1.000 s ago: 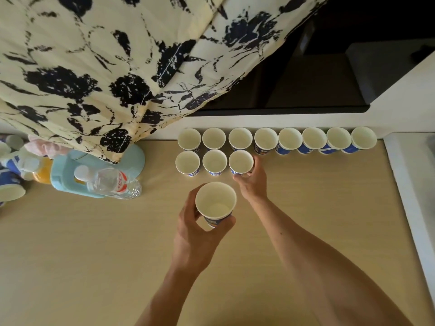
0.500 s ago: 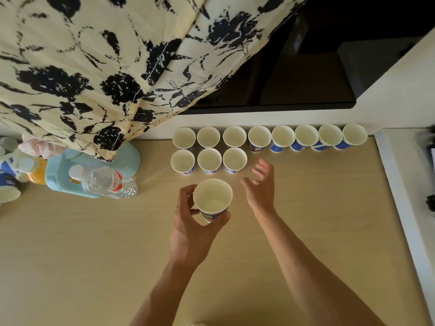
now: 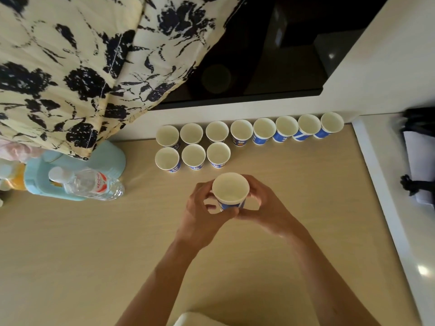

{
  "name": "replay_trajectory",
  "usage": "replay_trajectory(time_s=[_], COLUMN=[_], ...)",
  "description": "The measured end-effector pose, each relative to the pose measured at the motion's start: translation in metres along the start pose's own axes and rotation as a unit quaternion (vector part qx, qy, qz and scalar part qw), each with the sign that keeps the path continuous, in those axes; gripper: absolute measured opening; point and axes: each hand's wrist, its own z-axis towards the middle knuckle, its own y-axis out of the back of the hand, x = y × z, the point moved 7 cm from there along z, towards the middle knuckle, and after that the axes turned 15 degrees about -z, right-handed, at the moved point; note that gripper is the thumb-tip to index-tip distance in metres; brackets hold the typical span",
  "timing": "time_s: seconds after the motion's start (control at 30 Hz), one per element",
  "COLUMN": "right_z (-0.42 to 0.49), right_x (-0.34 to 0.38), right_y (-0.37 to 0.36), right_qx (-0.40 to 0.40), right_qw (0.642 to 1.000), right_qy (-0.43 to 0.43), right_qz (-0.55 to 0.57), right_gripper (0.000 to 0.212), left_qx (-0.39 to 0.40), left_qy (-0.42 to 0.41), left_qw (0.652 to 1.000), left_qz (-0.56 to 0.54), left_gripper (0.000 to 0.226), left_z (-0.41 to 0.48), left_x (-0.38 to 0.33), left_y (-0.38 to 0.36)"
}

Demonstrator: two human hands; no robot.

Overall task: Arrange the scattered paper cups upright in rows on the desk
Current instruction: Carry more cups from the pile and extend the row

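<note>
hands: left hand (image 3: pixel 200 222) and right hand (image 3: pixel 268 210) are together, both curled round one cup (image 3: pixel 230 188); thumbs meet at its near side
cup: upright, mouth up, held above the desk (image 3: pixel 94 255), just in front of the front row; can't tell whether it's a single cup or a nested pair
step: my read is placing this cup as fourth in the front row
front row (image 3: pixel 193 156): three cups, upright, rims near touching, each sitting in front of a back-row cup
slot: bare desk right of the third cup, in front of the fourth back-row cup
back row (image 3: pixel 241 131): eight cups, upright, against the wall ledge, full run left to right
how: grip low on the wall, light squeeze, since thin paper likely dents; set the base flat, rim just beside the third cup, lined up with the cup behind
release: open the fingers outward, lift straight up; the right hand has clear room on its side
risk: a knuckle clipping the third cup could topple it into its neighbours; come in from the open right side
progress: eleven cups stand, one in hand; front row looks to need five more to match
clutter: bottle (image 3: pixel 94 184) lying on a blue jug (image 3: pixel 37 177), far left, well apart from the rows
far: curtain (image 3: pixel 70 67) hangs over the left
</note>
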Motion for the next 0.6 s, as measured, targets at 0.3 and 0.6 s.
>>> replay_trajectory(time_s=[0.3, 0.6], right_z=[0.028, 0.082], right_x=[-0.048, -0.098], right_y=[0.025, 0.027], right_qx=[-0.206, -0.257], right_qw=[0.975, 0.957], right_qy=[-0.084, -0.124], right_qz=[0.003, -0.058], right_gripper=[0.06, 0.055], left_qx=[-0.045, -0.076], left_qy=[0.03, 0.07], left_qw=[0.998, 0.994], left_qz=[-0.014, -0.037], left_gripper=[0.066, 0.045], left_z=[-0.006, -0.02], left_x=[0.006, 0.025], left_y=[0.004, 0.007])
